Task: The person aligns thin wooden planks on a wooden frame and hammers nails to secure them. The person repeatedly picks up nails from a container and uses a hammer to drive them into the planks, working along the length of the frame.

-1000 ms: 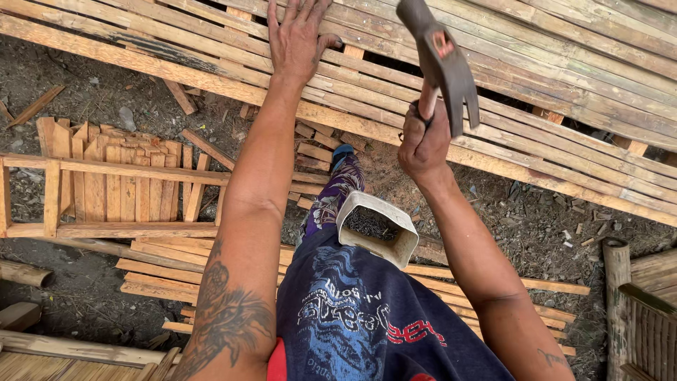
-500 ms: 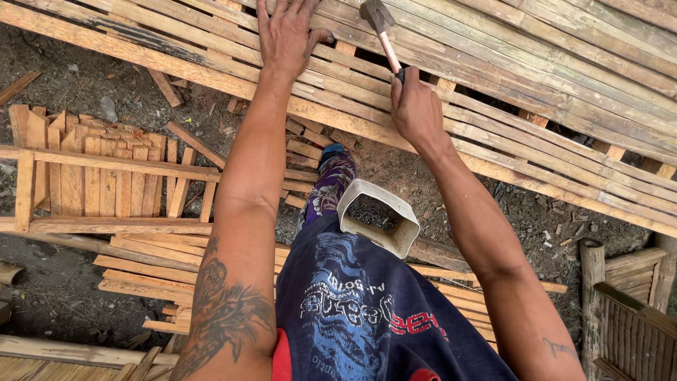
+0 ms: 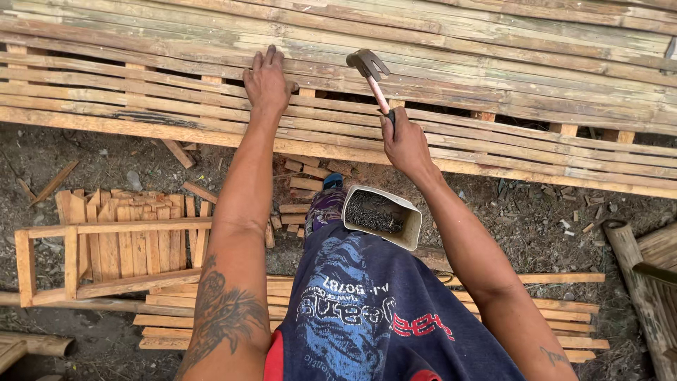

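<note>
Nearest the camera, the person's dark printed shirt (image 3: 367, 317) fills the bottom of the view, and both bare forearms reach away from it. Just beyond the shirt, an open white container of nails (image 3: 381, 216) sits tilted at the person's knee, above the dirt ground (image 3: 536, 219). Left of the container lies a small slatted wooden frame (image 3: 113, 243) on the ground, with loose bamboo strips (image 3: 211, 310) stacked beside and beneath it; short offcuts lie scattered on the dirt between the container and the panel.

Beyond the container, the right hand (image 3: 405, 144) is closed tight around the handle of a hammer (image 3: 375, 81). The hammer stands nearly upright, its metal head over the slats and farther from the container than the hand. It is hard to tell whether the head touches the wood.

Farthest off, a wide bamboo slat panel (image 3: 536, 92) runs across the whole top of the view. The left hand (image 3: 266, 81) lies on it, up and to the left of the container, pressed against the slats with fingers mostly extended, gripping nothing, a short way left of the hammer head.
</note>
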